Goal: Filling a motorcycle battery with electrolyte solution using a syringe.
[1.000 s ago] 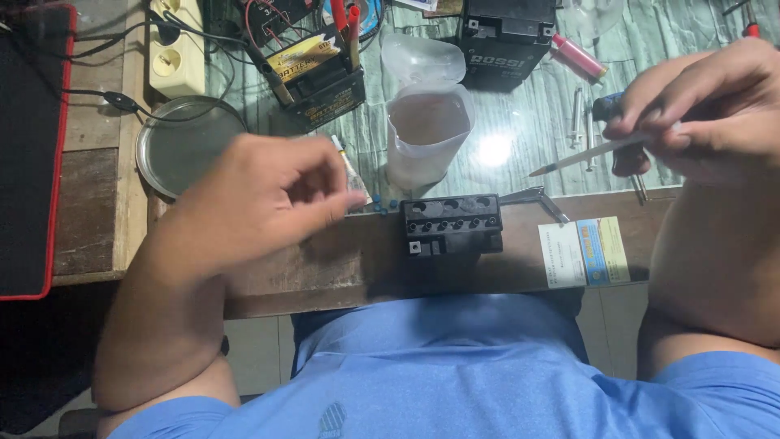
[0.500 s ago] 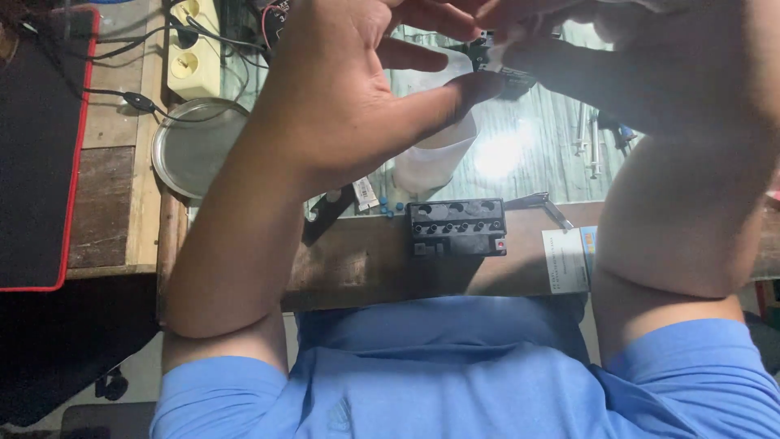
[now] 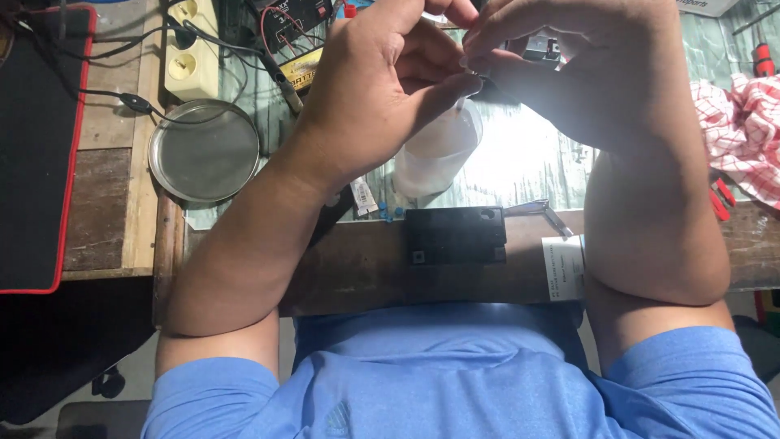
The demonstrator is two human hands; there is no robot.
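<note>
Both hands, left hand [image 3: 382, 77] and right hand [image 3: 561, 61], are raised above the black block [image 3: 455, 234], pinched together on a small part [image 3: 543, 47] for close view.

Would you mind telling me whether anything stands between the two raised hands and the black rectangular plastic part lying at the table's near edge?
Nothing visible does: the black rectangular plastic part lies uncovered below the left hand and right hand, beside a translucent plastic cup.

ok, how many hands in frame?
2. Left hand and right hand, both raised together above the clear plastic cup, pinching something small and dark between them. No other person's hands show.
</note>
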